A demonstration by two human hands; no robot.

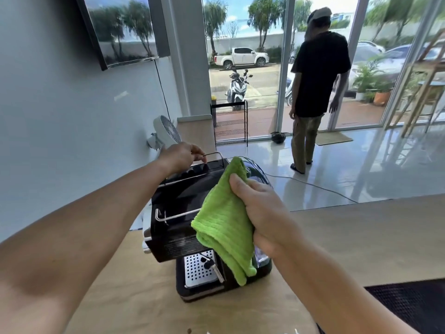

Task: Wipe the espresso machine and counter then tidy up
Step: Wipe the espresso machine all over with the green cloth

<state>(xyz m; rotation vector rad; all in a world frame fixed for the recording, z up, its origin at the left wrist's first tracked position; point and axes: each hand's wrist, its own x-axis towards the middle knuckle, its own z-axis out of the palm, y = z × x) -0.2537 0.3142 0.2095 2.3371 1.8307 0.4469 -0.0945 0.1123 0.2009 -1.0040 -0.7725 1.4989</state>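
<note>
— Where does the espresso machine (183, 196) stand?

— On the pale wooden surface (361, 237), toward its left end by the wall. Its perforated drip tray (198, 271) faces the person wiping.

— And the left hand (180, 156)?

— It reaches to the far top edge of the machine. Its fingers (199, 152) are curled round the thin metal rail (212, 153) there.

— The right hand (261, 208)?

— It holds a folded green cloth (224, 220), with the thumb pressed on the upper face and the other fingers hidden beneath. The cloth is over the right side of the machine's top and hangs down in front, next to the steam wand (214, 267). I cannot tell whether it touches the top.

— Anything behind?

— A small white fan (167, 131) sits by the wall beyond the machine. Another person (317, 75) in a black shirt stands at the glass doors (252, 92), back turned.
</note>
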